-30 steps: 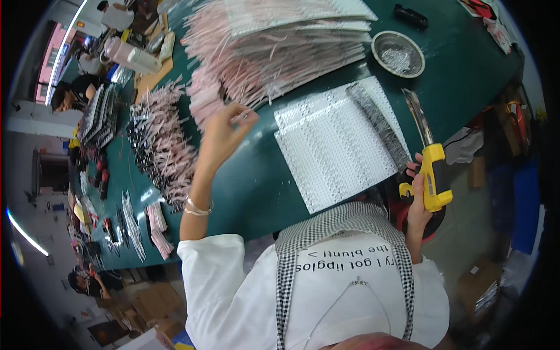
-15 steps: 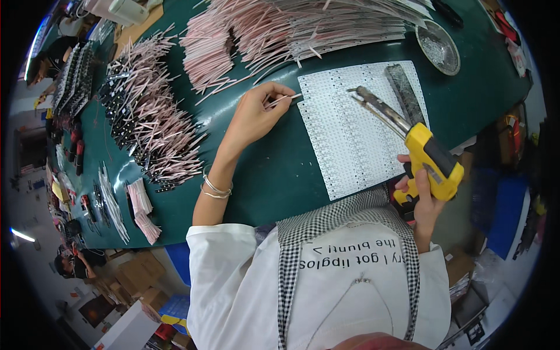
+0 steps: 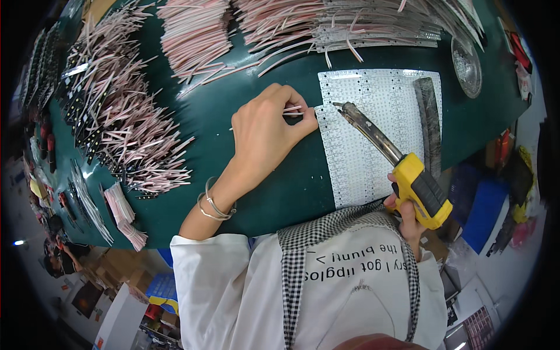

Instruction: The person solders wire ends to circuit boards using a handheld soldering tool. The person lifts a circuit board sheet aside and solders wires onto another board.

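My left hand (image 3: 262, 131), at the left edge of the white circuit board panel (image 3: 356, 169), pinches thin pink-and-white wires (image 3: 294, 111) between thumb and fingers. Their ends point toward the panel's edge; whether they touch it I cannot tell. In my right hand (image 3: 408, 219) is a yellow-and-black soldering gun (image 3: 423, 189), gripped by its handle. Its long metal barrel slants up and left over the panel, with the tip just right of my left fingertips. A dark, worn bar (image 3: 430, 122) lies along the panel's right side.
Pink-wired strips (image 3: 195, 41) are heaped at the back, beside clear-looking wired strips (image 3: 379, 29). A pile of black strips with wires (image 3: 140, 134) lies left. A round metal bowl (image 3: 466, 70) stands back right. One wire bundle (image 3: 124, 216) sits near the left front edge.
The soldering gun's tip has come closer to my left fingertips and the panel's left edge. My left hand has turned, its back now more toward me. The whole view has shifted somewhat.
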`<state>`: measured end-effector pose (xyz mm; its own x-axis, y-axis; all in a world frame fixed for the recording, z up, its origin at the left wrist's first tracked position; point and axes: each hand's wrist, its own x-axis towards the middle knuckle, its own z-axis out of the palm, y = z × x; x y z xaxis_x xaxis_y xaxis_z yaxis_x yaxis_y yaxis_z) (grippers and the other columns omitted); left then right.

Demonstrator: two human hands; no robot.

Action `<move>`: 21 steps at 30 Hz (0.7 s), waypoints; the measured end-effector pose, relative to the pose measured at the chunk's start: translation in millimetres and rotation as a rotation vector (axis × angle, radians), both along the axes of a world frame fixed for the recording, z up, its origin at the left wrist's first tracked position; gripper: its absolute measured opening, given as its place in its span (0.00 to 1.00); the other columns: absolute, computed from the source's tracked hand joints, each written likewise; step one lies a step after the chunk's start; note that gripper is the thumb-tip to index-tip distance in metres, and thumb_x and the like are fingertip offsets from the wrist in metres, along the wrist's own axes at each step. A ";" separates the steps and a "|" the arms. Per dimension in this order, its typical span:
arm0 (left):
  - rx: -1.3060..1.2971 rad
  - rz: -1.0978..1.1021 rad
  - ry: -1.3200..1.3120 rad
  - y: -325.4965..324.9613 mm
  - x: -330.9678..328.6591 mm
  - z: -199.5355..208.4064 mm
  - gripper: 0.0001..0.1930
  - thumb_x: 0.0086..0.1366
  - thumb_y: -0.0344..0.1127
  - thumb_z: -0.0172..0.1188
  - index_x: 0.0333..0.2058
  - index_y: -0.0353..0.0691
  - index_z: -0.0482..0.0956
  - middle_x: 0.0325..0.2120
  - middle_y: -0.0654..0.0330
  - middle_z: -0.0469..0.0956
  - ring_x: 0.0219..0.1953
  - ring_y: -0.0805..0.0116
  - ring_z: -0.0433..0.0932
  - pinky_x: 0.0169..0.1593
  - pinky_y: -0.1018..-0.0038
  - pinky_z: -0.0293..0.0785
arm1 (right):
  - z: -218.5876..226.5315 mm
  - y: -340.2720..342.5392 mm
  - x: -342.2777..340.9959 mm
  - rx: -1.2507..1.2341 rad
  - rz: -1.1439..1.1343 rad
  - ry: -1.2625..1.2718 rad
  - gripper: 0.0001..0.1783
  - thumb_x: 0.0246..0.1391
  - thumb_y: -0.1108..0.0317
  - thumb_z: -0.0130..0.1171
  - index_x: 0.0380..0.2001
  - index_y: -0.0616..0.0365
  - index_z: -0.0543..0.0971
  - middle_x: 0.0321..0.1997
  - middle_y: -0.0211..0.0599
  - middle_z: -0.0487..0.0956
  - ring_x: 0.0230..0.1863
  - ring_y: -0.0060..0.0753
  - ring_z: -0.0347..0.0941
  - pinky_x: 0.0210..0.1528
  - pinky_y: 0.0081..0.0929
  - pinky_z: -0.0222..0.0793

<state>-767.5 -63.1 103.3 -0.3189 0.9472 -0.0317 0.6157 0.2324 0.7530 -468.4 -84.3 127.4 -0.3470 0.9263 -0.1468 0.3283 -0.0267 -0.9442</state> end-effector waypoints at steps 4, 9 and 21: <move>0.013 0.013 0.013 16.8 -20.7 -24.7 0.08 0.50 0.34 0.68 0.23 0.39 0.78 0.23 0.63 0.79 0.26 0.71 0.80 0.31 0.77 0.72 | -41.1 21.5 -0.8 0.057 0.196 -0.104 0.30 0.60 0.52 0.55 0.55 0.67 0.71 0.48 0.48 0.78 0.33 0.26 0.74 0.34 0.22 0.69; 0.031 0.005 0.001 25.5 -33.1 -43.8 0.08 0.49 0.34 0.69 0.23 0.40 0.78 0.23 0.64 0.78 0.24 0.71 0.78 0.29 0.77 0.71 | -46.6 40.3 -44.4 0.214 0.113 -0.100 0.14 0.43 0.64 0.67 0.31 0.65 0.82 0.24 0.39 0.81 0.24 0.35 0.80 0.28 0.26 0.75; 0.057 0.002 0.009 34.8 -34.0 -53.4 0.09 0.48 0.33 0.69 0.22 0.39 0.77 0.22 0.64 0.77 0.24 0.71 0.77 0.29 0.77 0.70 | -49.4 46.0 -49.3 0.249 0.097 -0.152 0.16 0.38 0.64 0.69 0.29 0.66 0.81 0.28 0.44 0.81 0.26 0.42 0.80 0.29 0.29 0.76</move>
<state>-801.5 -28.3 50.0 -0.3206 0.9469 0.0255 0.6217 0.1901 0.7598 -517.7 -38.3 78.0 -0.4265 0.9042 0.0231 0.4565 0.2373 -0.8575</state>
